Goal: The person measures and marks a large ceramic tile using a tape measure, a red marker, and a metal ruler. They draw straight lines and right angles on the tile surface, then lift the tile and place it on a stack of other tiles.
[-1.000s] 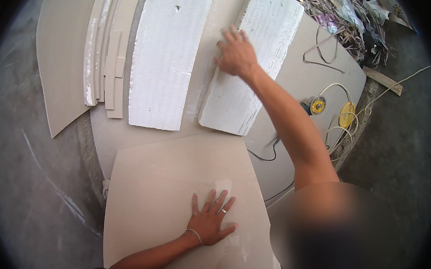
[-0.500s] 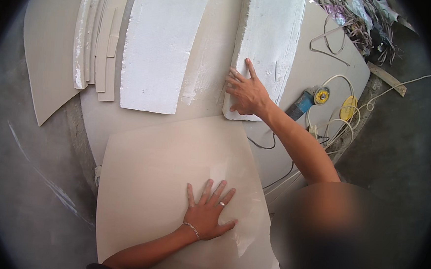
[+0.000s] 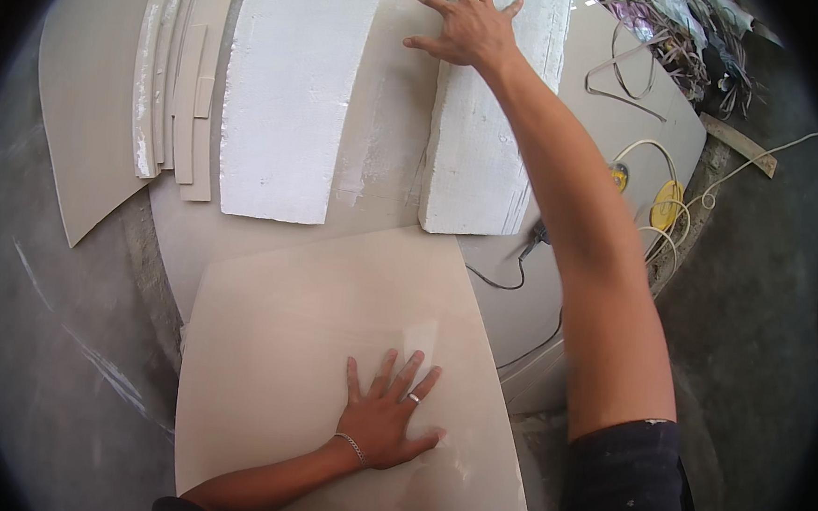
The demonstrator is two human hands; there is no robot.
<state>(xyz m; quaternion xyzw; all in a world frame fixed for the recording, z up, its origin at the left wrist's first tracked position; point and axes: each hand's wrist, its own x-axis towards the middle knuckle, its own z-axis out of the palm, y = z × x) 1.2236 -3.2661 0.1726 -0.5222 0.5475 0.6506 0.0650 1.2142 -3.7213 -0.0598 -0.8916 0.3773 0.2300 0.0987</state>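
My left hand (image 3: 382, 425) lies flat with its fingers spread on a glossy beige tile (image 3: 301, 343) in front of me. It wears a ring and a chain bracelet. At the far end, my right hand (image 3: 470, 27) stretches over the right-hand long white block (image 3: 479, 157), fingers apart and holding nothing. Its thumb side reaches past the block's left edge; whether the palm touches the block cannot be told. A second long white block (image 3: 287, 108) lies to the left. Both blocks rest on a large beige sheet (image 3: 378, 151) under the near tile's far edge.
Narrow beige strips (image 3: 186, 120) are stacked at the left beside another beige panel (image 3: 91, 96). Right of my forearm are a partly hidden angle grinder (image 3: 620, 178), a pale cable (image 3: 682, 225) and a yellow disc-shaped thing (image 3: 665, 204). Tangled scrap (image 3: 694, 39) lies at the far right.
My right hand has moved away from me along the right-hand block, and its forearm now covers most of the grinder. My left hand stays flat on the tile.
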